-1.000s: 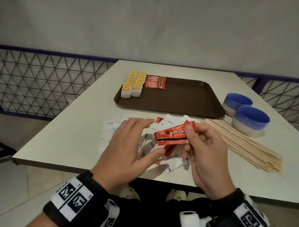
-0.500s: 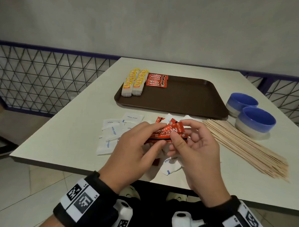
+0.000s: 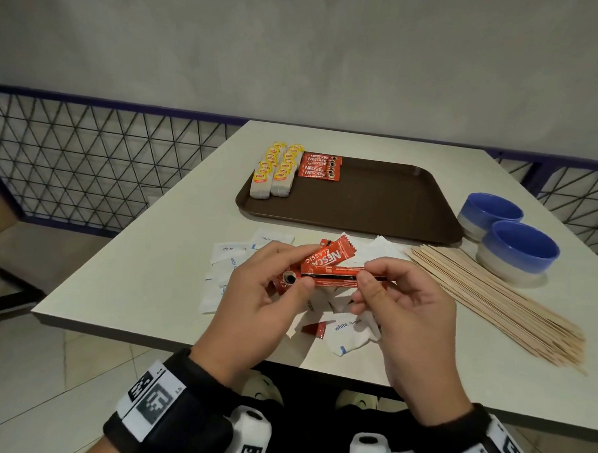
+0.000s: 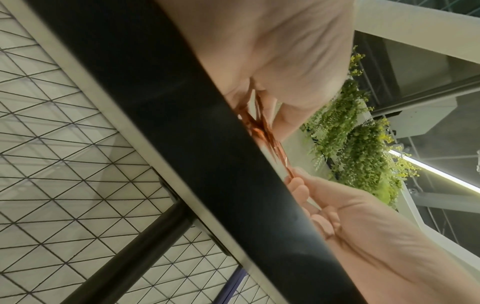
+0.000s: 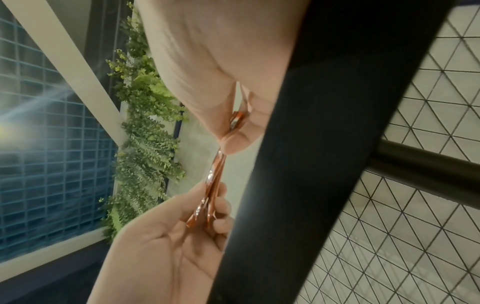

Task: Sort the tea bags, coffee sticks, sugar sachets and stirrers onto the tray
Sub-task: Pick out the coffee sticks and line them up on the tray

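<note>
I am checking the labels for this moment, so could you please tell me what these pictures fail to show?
- Head view: how many red coffee sticks the hands hold; fingers cover them.
- Head view: white sugar sachets partly hidden beneath both hands.
- Both wrist views: brown plastic tray out of view, blocked by the table edge.

Left hand [image 3: 264, 293] and right hand [image 3: 403, 309] raised side by side, fingers [image 3: 367, 284] curled, pinching.
</note>
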Available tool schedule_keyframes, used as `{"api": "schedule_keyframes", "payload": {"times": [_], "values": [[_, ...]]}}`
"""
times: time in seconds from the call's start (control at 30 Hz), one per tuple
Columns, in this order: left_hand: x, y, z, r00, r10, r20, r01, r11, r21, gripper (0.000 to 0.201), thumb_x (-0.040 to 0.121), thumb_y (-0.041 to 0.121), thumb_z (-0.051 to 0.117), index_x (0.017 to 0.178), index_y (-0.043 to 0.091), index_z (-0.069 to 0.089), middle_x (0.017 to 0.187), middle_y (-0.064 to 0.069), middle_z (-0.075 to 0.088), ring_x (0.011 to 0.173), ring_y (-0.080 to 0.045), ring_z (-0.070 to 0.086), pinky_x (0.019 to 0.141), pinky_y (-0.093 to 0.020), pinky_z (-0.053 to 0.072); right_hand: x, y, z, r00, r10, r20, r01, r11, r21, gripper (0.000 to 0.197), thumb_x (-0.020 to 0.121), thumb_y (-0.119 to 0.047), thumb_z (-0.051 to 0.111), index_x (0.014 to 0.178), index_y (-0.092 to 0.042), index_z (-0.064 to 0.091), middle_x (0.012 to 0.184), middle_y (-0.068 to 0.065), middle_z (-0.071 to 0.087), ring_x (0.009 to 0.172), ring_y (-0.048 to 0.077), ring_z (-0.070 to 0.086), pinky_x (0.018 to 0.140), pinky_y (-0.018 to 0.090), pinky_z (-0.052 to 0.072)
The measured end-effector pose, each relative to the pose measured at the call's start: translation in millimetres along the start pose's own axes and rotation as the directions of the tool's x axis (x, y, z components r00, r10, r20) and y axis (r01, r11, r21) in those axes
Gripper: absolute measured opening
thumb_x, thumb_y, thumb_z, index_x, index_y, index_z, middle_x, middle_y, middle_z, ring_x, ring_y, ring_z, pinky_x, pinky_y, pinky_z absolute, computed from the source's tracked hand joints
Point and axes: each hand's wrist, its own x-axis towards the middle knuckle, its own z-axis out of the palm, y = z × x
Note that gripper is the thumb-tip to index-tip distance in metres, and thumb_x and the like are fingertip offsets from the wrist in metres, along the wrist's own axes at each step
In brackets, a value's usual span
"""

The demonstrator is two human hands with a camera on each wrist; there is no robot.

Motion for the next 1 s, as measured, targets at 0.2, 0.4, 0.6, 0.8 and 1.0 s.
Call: {"api": "schedule_keyframes", "payload": {"times": [0.2, 0.4, 0.6, 0.8, 1.0], "values": [[3.2, -1.7, -2.8, 0.996, -0.06, -0.06, 0.055, 0.994, -0.089, 0.033, 0.099, 0.016, 0.056, 0.128, 0.025, 0.068, 0.119, 0.008, 0.068, 0.12, -0.013, 0.061, 0.099, -0.037, 0.054, -4.4, 0.1, -4.6, 0.999, 0.05, 0.01, -0.051, 0.991, 0.12, 0.031, 0.082, 0.003, 0.075, 0.103, -0.02, 0.079, 0.101, 0.008, 0.079, 0.084, 0.032, 0.076, 0.065, 0.033, 0.064], [2.4, -0.2, -3.6, 0.983, -0.109, -0.149, 0.087, 0.986, -0.143, 0.034, 0.098, 0.007, 0.061, 0.123, 0.029, 0.069, 0.117, 0.009, 0.071, 0.116, -0.012, 0.065, 0.098, -0.041, 0.056, -4.6, -0.5, -4.4, 0.998, 0.058, 0.028, -0.062, 0.978, 0.2, 0.035, 0.084, 0.014, 0.069, 0.101, -0.015, 0.079, 0.095, 0.017, 0.078, 0.072, 0.028, 0.074, 0.067, 0.028, 0.062], [2.5, 0.6, -3.0, 0.989, -0.072, -0.127, 0.06, 0.994, -0.094, 0.033, 0.096, 0.01, 0.064, 0.123, 0.027, 0.071, 0.117, 0.009, 0.068, 0.12, -0.015, 0.061, 0.098, -0.042, 0.056, -3.7, -2.2, -0.5, 0.997, 0.047, 0.056, -0.055, 0.988, 0.147, 0.013, 0.082, -0.026, 0.07, 0.092, -0.023, 0.078, 0.067, 0.014, 0.066, 0.055, 0.028, 0.058, 0.055, 0.036, 0.052], [0.2, 2.6, -0.8, 1.0, -0.024, -0.009, 0.024, 0.999, -0.042, 0.04, 0.093, 0.006, 0.068, 0.126, 0.028, 0.07, 0.116, 0.011, 0.067, 0.116, -0.014, 0.062, 0.086, -0.034, 0.059, -2.2, -3.0, -0.3, 0.989, 0.081, 0.121, -0.101, 0.979, 0.175, 0.008, 0.085, -0.03, 0.068, 0.087, -0.027, 0.074, 0.07, 0.011, 0.069, 0.055, 0.025, 0.062, 0.051, 0.032, 0.052], [0.1, 0.5, 0.3, 1.0, 0.003, 0.031, -0.001, 0.999, -0.053, 0.034, 0.089, 0.005, 0.073, 0.117, 0.024, 0.075, 0.108, 0.008, 0.07, 0.107, -0.016, 0.065, 0.079, -0.027, 0.057, 0.1, -0.1, 0.0, 0.993, 0.095, 0.068, -0.103, 0.985, 0.137, 0.008, 0.083, -0.028, 0.072, 0.09, -0.026, 0.075, 0.068, 0.013, 0.069, 0.051, 0.025, 0.061, 0.052, 0.035, 0.051]]}}
